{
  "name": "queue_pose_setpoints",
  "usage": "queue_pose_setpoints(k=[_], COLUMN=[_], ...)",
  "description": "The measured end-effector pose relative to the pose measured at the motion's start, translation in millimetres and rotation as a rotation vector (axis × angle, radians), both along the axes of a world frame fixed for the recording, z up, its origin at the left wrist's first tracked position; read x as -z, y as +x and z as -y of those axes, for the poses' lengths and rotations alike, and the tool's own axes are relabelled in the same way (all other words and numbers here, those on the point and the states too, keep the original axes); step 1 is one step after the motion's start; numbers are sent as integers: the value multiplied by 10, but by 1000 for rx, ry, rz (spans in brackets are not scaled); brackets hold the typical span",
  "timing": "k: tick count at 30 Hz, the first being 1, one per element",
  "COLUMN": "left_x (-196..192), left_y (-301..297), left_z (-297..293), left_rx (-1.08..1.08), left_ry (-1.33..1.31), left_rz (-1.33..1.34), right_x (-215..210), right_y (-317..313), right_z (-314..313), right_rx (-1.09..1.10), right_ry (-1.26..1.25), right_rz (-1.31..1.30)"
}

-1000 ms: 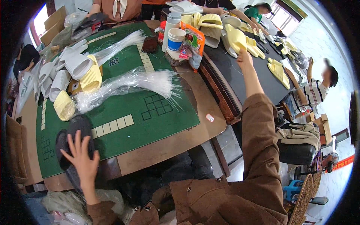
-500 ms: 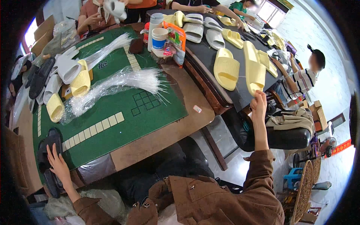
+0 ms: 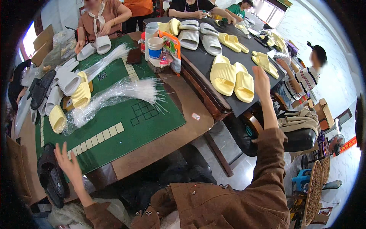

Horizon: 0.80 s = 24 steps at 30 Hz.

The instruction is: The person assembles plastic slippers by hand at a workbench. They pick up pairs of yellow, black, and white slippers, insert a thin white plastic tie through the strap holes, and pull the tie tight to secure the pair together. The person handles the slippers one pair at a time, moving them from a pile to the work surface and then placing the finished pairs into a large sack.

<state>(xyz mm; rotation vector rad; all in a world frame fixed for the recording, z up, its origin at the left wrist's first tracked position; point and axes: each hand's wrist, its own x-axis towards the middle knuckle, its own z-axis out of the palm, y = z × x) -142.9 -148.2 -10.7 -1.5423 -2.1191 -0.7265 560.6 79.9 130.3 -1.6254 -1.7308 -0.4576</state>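
The person across from me wears a brown jacket in a plain, matt cloth. Small, round, shiny buttons dot its front, one on a stitched flap. The right sleeve is roomy and deeply creased, ending in a broad, loose cuff; the left sleeve matches in colour. Left hand and right hand are bare. Pale cloth shows inside the jacket's opening.
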Motion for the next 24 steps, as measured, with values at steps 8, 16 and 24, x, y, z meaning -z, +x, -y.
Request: queue_pose_setpoints(k=[8,16,24], left_x=[73,237,180], left_y=[1262,1395,1405], left_z=[85,40,176], left_rx=[281,401,392], left_ry=[-123,-169,-76], left_rz=[527,347,489], right_x=[-301,-468,-567], right_y=[-594,-422,-1986], right_z=[-479,-855,434], right_rx=[33,-395,-570], right_ry=[-804,-810,-1061], right_rz=[344,578,-119])
